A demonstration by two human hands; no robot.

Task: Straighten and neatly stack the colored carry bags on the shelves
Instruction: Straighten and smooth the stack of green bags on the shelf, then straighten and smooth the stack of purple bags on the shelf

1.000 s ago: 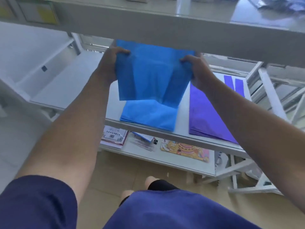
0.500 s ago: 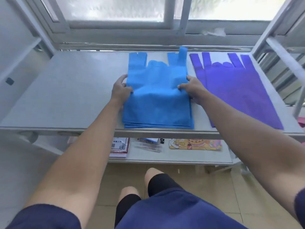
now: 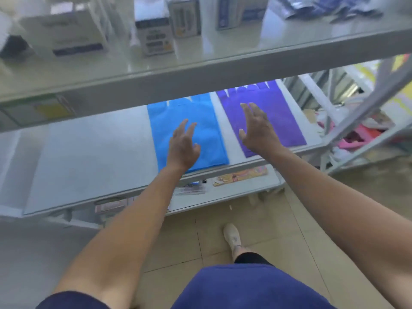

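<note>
- The left hand (image 3: 184, 146) is held palm down with its fingers spread and relaxed over the near half of the blue bags (image 3: 209, 128). Nothing is gripped, and the blur hides whether the palm touches the pile.
- The right hand (image 3: 256, 128) is spread in the same way over the left edge of the purple bags (image 3: 285, 117) and the bare strip between the two piles. No bag is pinched.
- The blue bags lie flat on the middle shelf (image 3: 89, 152), with the handles toward the back and the near edge close to the front lip. The purple bags lie just beside them on the right, their handles partly hidden under the upper shelf (image 3: 200, 63).
- The blue pile looks squared, so the step in hand is judged to be the smoothing and squaring of the purple pile.
- This is best done with flat palms laid on the middle of the pile and swept outward toward the handles and sides, so that creases are driven out.
- The thin layers are likely to slide on one another, so light, even pressure is advised.
- The sides are best squared between both hands, and the narrow strip beside the blue pile should be kept.
- Because the front lip is near, the pile is better pushed back than pulled forward.
- The upper shelf, loaded with boxes (image 3: 153, 34), hangs low over the handles, so they should be reached with care.
</note>
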